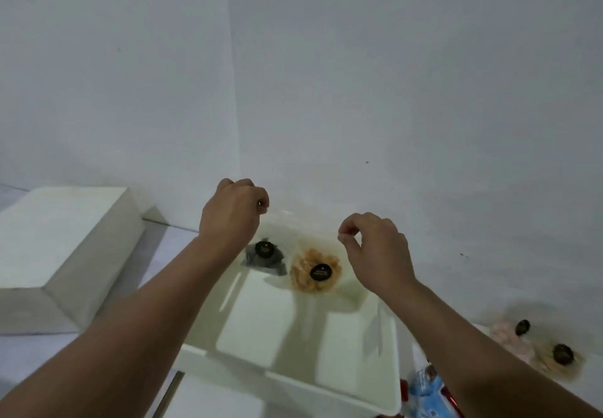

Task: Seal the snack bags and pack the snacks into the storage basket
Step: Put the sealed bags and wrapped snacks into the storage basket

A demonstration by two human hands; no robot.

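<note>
White table (424, 222) bearing a white box (65, 238) at left and a white storage basket (293, 381) at centre. Above the basket's far end, left hand (233, 215) and right hand (375, 248), each pinching the top of a clear snack bag (315, 271) of golden pieces hanging inside. Beside it, a dark-filled bag (264, 256). At right, outside the basket, two more bags (538, 349) and blue packets (427, 391).
</note>
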